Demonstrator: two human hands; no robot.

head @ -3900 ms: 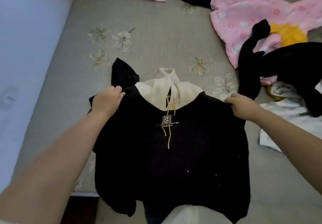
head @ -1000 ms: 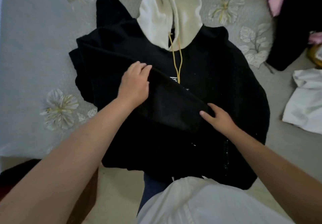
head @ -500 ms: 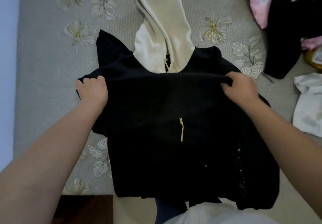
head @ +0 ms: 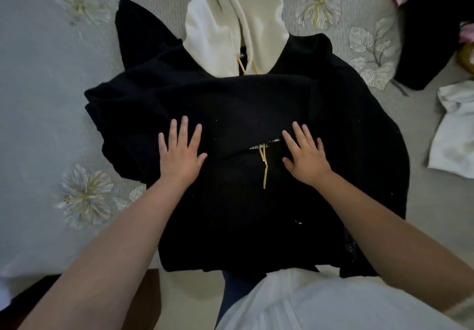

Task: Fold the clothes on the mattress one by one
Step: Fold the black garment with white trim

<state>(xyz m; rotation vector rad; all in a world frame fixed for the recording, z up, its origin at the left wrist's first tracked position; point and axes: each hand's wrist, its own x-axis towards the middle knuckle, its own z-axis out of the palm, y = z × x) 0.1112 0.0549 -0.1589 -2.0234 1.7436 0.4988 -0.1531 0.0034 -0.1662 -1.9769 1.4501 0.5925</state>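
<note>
The black hoodie (head: pixel 243 114) lies on the mattress (head: pixel 38 86), sleeves folded across the chest; the left hand (head: pixel 180 154) and right hand (head: pixel 306 156) press flat, each grip released; better to smooth outward, then fold the cream hood (head: pixel 246 8) down.

We read only one print, small pale lettering on the chest of the black hoodie (head: pixel 256 114). The lower line (head: pixel 258 146) looks like "ORIGINAL", though its middle letters are crossed by the yellow drawstring (head: pixel 264 165). Just above and to the right of that line, a second one ends in what seems to be "TIME"; a black fold of the hoodie covers its beginning. At the neck, beside the cream hood (head: pixel 238 21), a tiny label shows letters too small for us to read.
</note>
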